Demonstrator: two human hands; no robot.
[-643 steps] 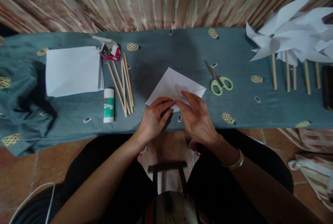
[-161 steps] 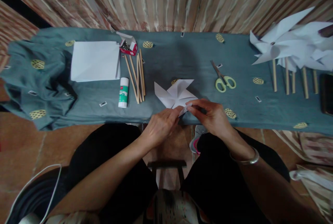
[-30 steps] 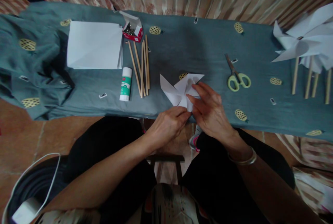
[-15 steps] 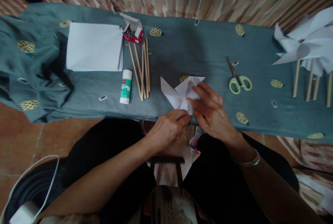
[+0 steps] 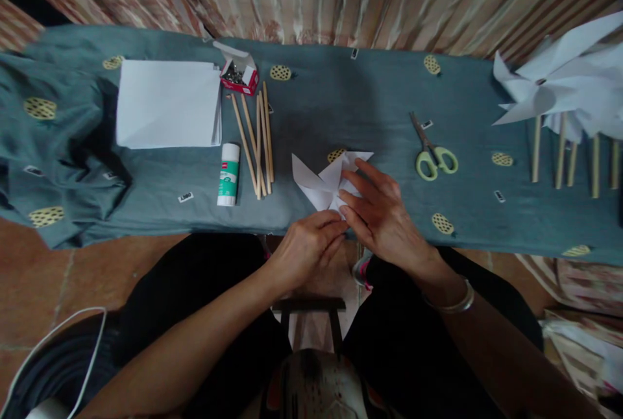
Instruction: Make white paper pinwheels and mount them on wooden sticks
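Currently, the folded paper (image 5: pixel 318 193) lies by the middle of the tabletop (image 5: pixel 389 107)'s near edge, pointed flaps spread. Left hand (image 5: pixel 304 240): thumb and fingers closed on the paper's near tip, right at the edge; the tip itself is hidden. Right hand (image 5: pixel 384 211): fingers loosely spread over the paper's right part, fingertips against it; pressing force, cannot tell. Risk 1: paper looks thin; an uneven pinch could crease or tear the tip. Risk 2: so near the edge, a tug by the left hand could drag the work off if the right hand lifts. Risk 3: a wide rightward sweep could knock the scissors (image 5: pixel 433 148), blades toward the far edge. Glue stick (image 5: pixel 228 176) and wooden sticks (image 5: pixel 268 130), to the left, seem less exposed.
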